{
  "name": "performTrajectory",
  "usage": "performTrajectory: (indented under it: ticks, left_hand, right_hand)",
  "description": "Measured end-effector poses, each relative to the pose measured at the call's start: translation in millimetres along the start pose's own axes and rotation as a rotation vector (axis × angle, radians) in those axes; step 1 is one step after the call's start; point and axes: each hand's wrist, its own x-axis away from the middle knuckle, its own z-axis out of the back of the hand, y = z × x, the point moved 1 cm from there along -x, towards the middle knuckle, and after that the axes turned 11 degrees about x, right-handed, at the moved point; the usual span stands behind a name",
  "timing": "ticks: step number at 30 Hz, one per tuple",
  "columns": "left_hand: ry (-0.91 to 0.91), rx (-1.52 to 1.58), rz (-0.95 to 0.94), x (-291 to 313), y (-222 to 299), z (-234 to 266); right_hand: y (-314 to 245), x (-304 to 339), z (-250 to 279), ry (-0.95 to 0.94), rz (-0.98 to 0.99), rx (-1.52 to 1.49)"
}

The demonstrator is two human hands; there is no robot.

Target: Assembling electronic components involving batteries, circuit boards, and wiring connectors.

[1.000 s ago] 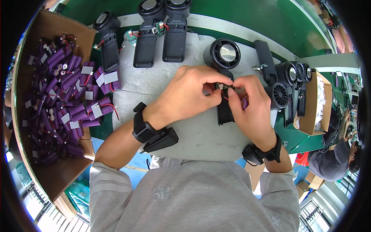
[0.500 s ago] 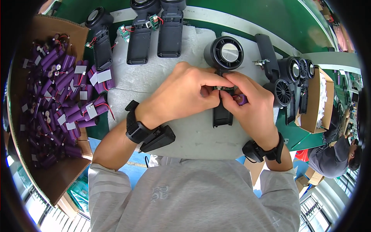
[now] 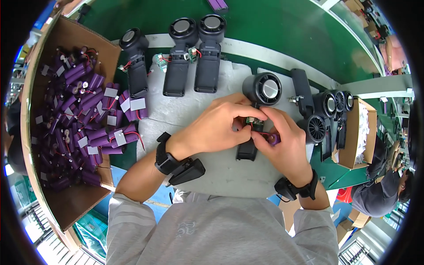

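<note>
1. Green desk (image 3: 282, 26): it spreads beneath your work, the foam pad (image 3: 207, 172) laid upon it.
2. Cardboard box (image 3: 99, 42): at your left, it brims with wired purple cells (image 3: 88, 99), several lying at its right edge, where a brushing forearm could snag a lead.
3. Black fan (image 3: 263, 88): it lies on the pad before you, head away, handle partly under your fingers; a sideways push could make it slip.
4. Your left hand (image 3: 221, 123): thumb and forefinger pinch the board's edges; pressing hard could crack a joint.
5. Your right hand (image 3: 285, 139): it curls around the held cell (image 3: 274, 139); whether its fingertips grip a wire, you cannot tell.
6. Circuit board (image 3: 252, 123): it sits between your fingertips, above the handle.
7. Red wire (image 3: 264, 133): thin and short, it could tear loose if the cell drops.
</note>
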Motion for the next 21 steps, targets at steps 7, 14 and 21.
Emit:
performTrajectory:
  ticks: [7,14,21]
  left_hand:
    - [-0.022,0.134,0.045,-1,-1,0]
    - [0.061,0.14,-0.003,1,-4,-5]
    - [0.081,0.134,0.041,1,-5,-8]
  right_hand:
    - [-6,3,13,-0.108,0.191,0.162]
    - [-5,27,37,-0.143,0.183,0.19]
    - [-4,35,36,-0.101,0.132,0.205]
